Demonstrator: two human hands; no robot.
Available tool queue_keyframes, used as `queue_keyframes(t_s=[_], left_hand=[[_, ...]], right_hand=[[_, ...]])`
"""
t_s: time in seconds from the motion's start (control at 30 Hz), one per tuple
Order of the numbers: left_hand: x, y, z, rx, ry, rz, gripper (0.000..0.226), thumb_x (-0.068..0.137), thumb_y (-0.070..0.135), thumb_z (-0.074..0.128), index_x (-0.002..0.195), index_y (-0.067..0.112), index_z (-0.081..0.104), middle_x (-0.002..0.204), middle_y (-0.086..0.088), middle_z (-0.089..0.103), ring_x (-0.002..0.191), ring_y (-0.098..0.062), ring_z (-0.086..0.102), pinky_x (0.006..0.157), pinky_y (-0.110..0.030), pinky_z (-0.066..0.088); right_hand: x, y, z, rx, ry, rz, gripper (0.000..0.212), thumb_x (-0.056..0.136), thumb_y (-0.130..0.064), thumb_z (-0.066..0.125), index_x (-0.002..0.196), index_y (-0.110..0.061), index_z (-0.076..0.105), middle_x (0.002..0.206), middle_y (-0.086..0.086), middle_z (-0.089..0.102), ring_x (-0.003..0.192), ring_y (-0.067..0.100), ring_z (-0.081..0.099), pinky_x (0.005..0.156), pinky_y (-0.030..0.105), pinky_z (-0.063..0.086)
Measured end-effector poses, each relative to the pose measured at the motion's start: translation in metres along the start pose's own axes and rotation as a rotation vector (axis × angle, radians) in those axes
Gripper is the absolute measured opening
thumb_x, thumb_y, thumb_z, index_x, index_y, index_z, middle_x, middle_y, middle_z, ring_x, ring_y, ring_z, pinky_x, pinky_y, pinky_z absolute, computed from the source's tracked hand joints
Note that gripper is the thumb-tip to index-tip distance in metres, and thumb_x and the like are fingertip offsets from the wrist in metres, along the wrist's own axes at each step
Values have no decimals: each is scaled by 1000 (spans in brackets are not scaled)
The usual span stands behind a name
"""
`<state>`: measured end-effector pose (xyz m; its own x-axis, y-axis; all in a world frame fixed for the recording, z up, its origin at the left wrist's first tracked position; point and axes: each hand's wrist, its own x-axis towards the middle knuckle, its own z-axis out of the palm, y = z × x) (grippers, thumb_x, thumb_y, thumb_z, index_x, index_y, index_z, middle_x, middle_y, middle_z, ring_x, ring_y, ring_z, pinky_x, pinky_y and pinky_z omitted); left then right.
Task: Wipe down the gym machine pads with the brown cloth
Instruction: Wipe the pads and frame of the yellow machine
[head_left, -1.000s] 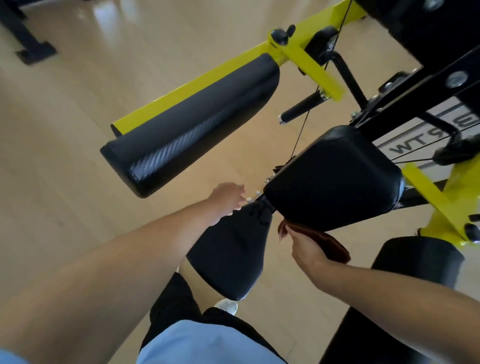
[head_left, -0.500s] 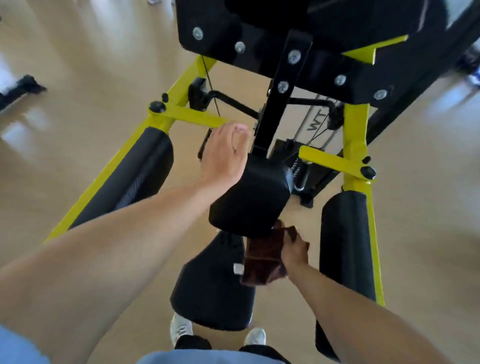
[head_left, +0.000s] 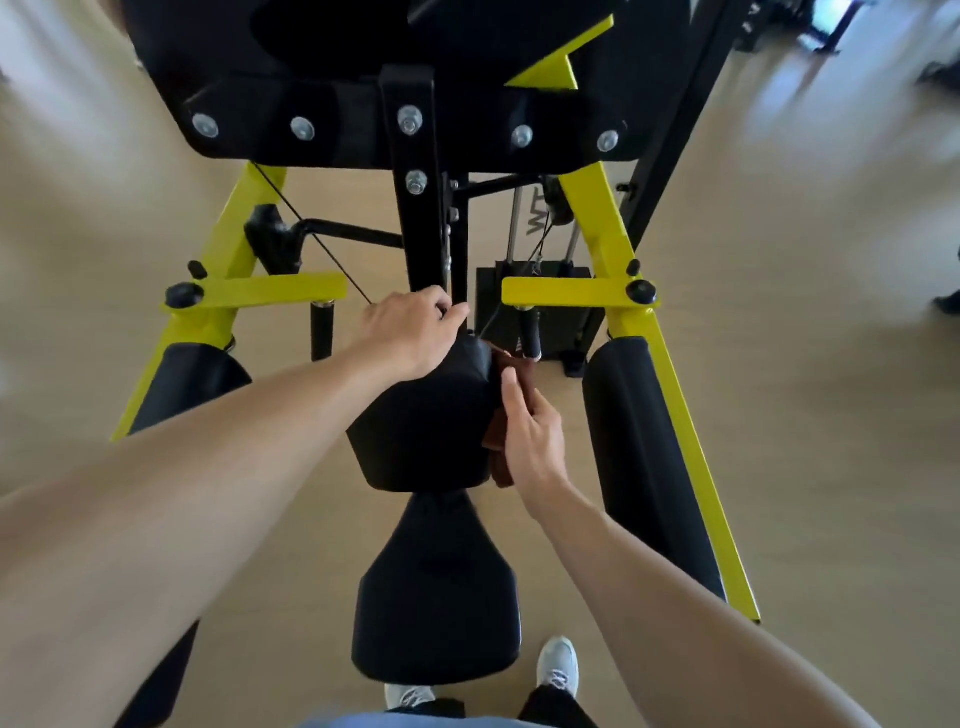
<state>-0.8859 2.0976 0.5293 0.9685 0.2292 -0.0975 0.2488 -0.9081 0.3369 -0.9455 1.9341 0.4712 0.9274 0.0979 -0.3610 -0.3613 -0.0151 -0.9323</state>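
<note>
A black chest pad (head_left: 423, 421) hangs on the black upright post (head_left: 415, 218) of the yellow and black machine. My right hand (head_left: 532, 441) presses the brown cloth (head_left: 501, 441) flat against the pad's right side. Only folds of the cloth show past my palm. My left hand (head_left: 410, 327) rests on the pad's top, fingers curled around the post. Below the pad sits the black seat pad (head_left: 436, 597). Two long black arm pads lie along the yellow arms, the left arm pad (head_left: 189, 384) and the right arm pad (head_left: 641, 457).
A black plate with bolts (head_left: 405, 124) overhangs the post. Yellow crossbars (head_left: 270, 293) with black handles (head_left: 321, 332) stick inward on both sides. The weight stack (head_left: 535, 306) stands behind. My white shoes (head_left: 558, 667) stand on the wooden floor (head_left: 831, 364) under the seat.
My view swung to face the machine squarely. The right hand slid the cloth from under the chest pad up its right side. The left hand settled on the pad's top by the post.
</note>
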Motion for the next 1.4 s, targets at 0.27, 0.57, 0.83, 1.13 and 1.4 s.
queue_keyframes(t_s=[0.27,0.57,0.83,1.13,1.4], left_hand=[[4,-2,1,-40,42,3,42,102,51,27,116,30,60,115,7,69,98,-21,58,79,-33,35],[16,-9,1,-437,184,-83,38,101,30,30,104,21,66,94,6,74,94,-18,66,73,-31,41],[8,-3,3,-244,168,-35,43,103,42,26,95,30,66,94,12,74,93,-14,62,72,-32,41],[-3,-6,2,-481,392,-46,38,96,33,36,80,23,69,70,9,71,70,-2,62,60,-16,40],[-1,-25,-15,-1101,275,-235,35,99,22,41,85,9,70,72,-3,72,73,-9,67,73,-21,50]], right_hand=[[12,9,22,185,72,187,54,91,-71,45,123,-32,65,117,-2,70,111,20,64,104,48,50],[-6,-19,35,-349,69,-481,39,101,-54,39,138,-53,48,154,-25,34,146,6,22,117,33,20],[24,48,14,246,109,627,47,96,-64,44,112,-23,60,111,11,66,102,34,60,97,59,47],[5,14,45,594,291,746,45,105,-22,31,149,-13,40,148,15,47,135,40,47,109,53,41],[-44,-17,69,236,351,-17,45,102,-50,44,146,-48,38,151,-15,41,143,13,34,121,46,26]])
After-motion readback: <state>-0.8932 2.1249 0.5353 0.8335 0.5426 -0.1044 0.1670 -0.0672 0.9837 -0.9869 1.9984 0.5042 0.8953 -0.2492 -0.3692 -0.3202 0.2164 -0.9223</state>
